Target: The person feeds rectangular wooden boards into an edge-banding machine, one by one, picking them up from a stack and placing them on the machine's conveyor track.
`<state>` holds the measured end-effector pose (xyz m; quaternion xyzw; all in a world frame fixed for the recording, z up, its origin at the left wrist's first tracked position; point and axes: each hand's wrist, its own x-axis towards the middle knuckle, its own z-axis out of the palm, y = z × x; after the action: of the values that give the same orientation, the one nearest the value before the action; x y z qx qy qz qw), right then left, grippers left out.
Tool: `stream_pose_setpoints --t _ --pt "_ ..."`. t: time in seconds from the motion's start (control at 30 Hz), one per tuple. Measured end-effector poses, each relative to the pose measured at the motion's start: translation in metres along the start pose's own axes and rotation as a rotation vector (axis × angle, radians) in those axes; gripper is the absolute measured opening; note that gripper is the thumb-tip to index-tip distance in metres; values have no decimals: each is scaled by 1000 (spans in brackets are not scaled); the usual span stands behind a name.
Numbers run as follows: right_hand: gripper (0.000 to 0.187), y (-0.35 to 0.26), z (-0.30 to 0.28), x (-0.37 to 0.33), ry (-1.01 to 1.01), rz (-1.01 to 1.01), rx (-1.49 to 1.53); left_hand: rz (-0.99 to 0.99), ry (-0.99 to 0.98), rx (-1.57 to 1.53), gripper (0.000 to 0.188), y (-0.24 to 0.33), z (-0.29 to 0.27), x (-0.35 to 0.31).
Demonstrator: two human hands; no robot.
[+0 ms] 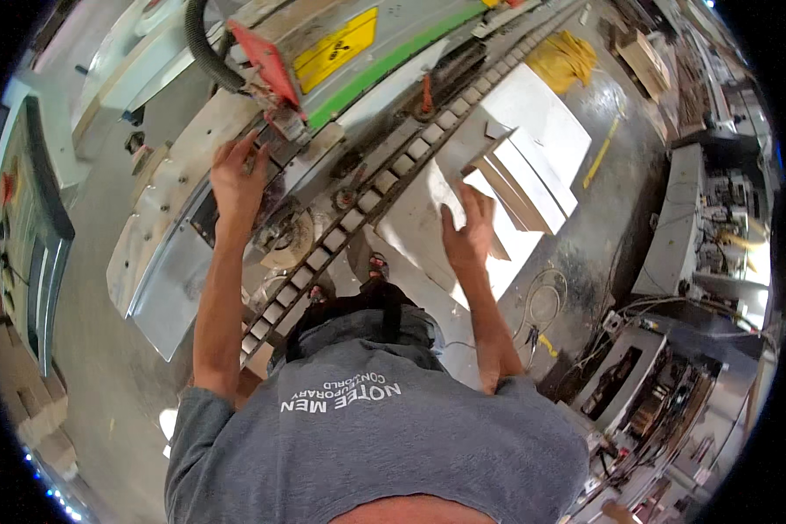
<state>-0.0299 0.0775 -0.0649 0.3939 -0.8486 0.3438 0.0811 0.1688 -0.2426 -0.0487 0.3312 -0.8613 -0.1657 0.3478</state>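
My left hand (238, 175) is raised over the machine (341, 61), close to a red guard (262, 61) and the metal parts below it. Its fingers are loosely bent and apart, with nothing visible in them. On the other side of a segmented conveyor track (371, 199), my right hand (470, 229) hovers by a small stack of white boards (528, 179) with brown edges. Thumb and fingers are spread there, and I see nothing held. Whether the fingertips touch the nearest board, I cannot tell. Under the stack lies a large white panel (568, 131).
A black corrugated hose (203, 48) comes down to the machine at upper left. A pale plate (162, 205) with bolts flanks it. Yellow cloth (563, 61) lies beyond the panel. Cables (546, 301) lie on the floor at right, near another machine (629, 384).
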Motion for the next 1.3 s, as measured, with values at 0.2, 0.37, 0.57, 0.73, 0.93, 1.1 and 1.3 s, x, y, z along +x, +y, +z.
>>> stream_pose_setpoints --t 0.2,0.37,0.57,0.73,0.93,1.1,1.3 --pt "64 67 -20 -33 -56 117 -401 -67 -25 -113 24 14 -22 -52" --pt "62 78 -26 -29 -104 151 -452 -52 42 -176 21 15 -26 -83" --pt "46 -32 -47 -12 -281 439 533 -17 -205 -376 49 73 -60 -105" --pt "35 -150 25 -24 -503 507 1369 -80 -378 -515 59 92 -89 -121" --pt "42 -211 120 -42 -696 422 1472 -114 -98 -178 50 0 -131 -142" --pt "67 -262 155 -68 -889 475 1498 18 31 49 50 -83 -148 -147" --pt "83 -293 199 -59 -912 416 1528 -99 220 296 43 -74 -171 -147"
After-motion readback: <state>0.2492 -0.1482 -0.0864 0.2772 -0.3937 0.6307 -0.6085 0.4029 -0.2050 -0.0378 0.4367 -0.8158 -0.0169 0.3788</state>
